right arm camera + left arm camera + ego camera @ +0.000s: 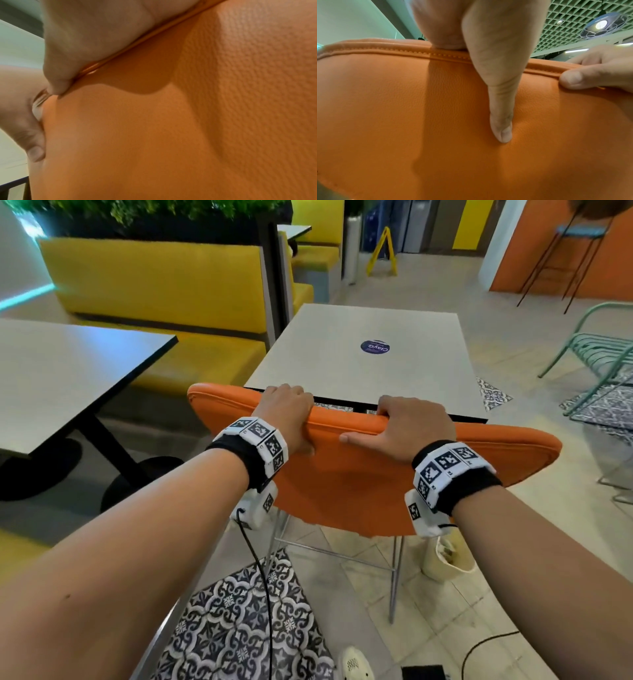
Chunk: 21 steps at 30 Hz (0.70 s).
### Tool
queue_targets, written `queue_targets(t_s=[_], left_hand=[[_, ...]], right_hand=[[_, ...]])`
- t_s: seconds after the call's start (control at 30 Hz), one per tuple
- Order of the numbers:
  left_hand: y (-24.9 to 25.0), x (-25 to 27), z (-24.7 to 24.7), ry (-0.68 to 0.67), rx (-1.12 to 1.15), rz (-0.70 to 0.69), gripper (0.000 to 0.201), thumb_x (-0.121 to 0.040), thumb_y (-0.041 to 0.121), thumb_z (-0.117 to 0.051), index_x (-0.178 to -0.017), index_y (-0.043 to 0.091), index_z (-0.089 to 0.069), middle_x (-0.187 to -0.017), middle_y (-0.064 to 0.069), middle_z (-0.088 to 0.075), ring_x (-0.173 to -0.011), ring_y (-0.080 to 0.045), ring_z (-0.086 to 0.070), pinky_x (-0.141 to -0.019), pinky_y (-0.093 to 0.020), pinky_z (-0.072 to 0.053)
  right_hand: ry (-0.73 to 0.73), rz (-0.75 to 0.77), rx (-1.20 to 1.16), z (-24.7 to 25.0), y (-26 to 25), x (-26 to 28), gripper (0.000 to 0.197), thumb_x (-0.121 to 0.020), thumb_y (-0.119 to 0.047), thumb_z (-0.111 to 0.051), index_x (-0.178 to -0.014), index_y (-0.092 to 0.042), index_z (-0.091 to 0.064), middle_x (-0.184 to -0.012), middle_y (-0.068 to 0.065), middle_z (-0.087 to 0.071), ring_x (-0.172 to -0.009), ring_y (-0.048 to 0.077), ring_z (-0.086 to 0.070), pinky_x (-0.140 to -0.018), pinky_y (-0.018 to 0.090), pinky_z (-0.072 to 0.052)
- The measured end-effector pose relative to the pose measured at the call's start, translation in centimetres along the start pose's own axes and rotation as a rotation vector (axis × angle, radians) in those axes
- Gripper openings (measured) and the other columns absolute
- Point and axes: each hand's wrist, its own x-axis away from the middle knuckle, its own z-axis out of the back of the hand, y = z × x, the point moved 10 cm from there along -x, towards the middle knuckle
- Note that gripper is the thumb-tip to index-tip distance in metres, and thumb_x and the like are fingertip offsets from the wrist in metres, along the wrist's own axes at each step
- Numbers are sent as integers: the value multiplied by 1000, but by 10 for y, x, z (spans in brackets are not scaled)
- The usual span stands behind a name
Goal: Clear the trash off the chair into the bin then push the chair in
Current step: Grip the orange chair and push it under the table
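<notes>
An orange padded chair (342,484) stands with its backrest against the near edge of a grey table (359,361); the seat is hidden under the tabletop. My left hand (287,412) grips the top rim of the backrest, fingers curled over it and thumb down the back (501,121). My right hand (407,422) grips the rim further right, thumb pointing left along the orange back (120,135). A cream bin (445,559) stands on the floor under my right wrist. No trash shows on the chair.
A second grey table (61,371) stands at left before a yellow bench (154,285). A green wire chair (596,350) is at right. Cables (260,577) trail over the patterned floor tiles (239,628). A yellow wet-floor sign (383,251) stands far back.
</notes>
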Motion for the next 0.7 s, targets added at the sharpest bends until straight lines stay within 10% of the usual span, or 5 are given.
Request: queue_targets(t_s=[0.7], left_hand=[[-14, -181, -10, -32, 6, 87, 76, -55, 53, -82, -116, 17, -56, -116, -8, -60, -112, -30, -53, -98, -43, -39]], right_hand=[[42, 40, 22, -30, 74, -163, 77, -61, -92, -35, -80, -20, -54, -68, -1, -56, -63, 21, -54, -60, 30, -42]])
